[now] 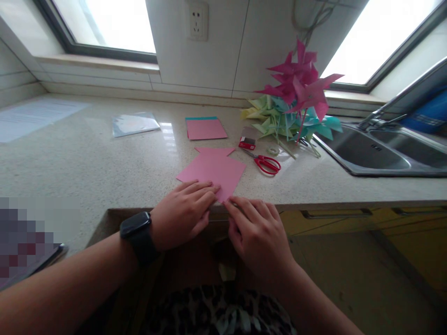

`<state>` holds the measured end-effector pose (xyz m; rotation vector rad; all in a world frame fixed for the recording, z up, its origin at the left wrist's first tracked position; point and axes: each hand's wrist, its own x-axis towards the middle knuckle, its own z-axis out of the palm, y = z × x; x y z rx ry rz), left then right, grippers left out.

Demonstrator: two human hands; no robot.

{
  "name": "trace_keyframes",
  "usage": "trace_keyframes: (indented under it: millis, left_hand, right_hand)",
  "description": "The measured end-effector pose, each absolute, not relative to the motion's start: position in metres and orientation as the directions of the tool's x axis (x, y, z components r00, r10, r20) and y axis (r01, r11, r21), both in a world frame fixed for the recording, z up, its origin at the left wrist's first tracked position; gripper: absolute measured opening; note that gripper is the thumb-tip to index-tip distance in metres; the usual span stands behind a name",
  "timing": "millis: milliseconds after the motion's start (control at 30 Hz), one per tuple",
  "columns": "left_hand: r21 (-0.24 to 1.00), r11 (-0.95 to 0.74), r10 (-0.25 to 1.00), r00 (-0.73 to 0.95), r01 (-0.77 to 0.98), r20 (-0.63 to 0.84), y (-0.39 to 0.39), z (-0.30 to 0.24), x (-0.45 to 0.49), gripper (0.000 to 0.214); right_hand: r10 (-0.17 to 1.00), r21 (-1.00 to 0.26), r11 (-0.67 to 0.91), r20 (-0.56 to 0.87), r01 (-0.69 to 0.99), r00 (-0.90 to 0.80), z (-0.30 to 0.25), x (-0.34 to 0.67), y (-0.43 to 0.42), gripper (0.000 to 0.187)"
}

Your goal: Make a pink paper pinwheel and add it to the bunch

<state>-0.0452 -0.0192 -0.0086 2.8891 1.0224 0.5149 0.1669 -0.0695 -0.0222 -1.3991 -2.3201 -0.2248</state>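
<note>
The left hand (186, 210) rests, fingers loosely together, on an angular pink paper sheet (215, 168) on the speckled desk (87, 167). The right hand (261, 230) touches its near corner; finger pinch and the clear plastic packet's (135, 125) contents are unclear.

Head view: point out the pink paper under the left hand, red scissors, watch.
Pink paper (217, 170): head view, on its flat middle.
Red scissors (258, 160): head view, on the handles near the pivot.
Watch (135, 224): head view, on its dark face.

Left fingers (199, 186) flat, right fingers (238, 213) curved.
</note>
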Motion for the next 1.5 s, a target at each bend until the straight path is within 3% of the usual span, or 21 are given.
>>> trace_keyframes:
  millis: [433, 1500]
  left_hand:
    - [0.166, -0.772, 0.633, 0.723, 0.613, 0.275, -0.020, -0.009, -0.046, 0.037]
    - [0.144, -0.774, 0.630, 0.724, 0.617, 0.283, -0.019, -0.011, -0.045, 0.042]
  right_hand:
    - [0.792, -0.128, 0.504, 0.462, 0.854, -0.398, -0.027, 0.171, -0.073, 0.035]
    - [0.803, -0.058, 0.456, 0.458, 0.888, -0.382, -0.029, 0.163, -0.070, 0.036]
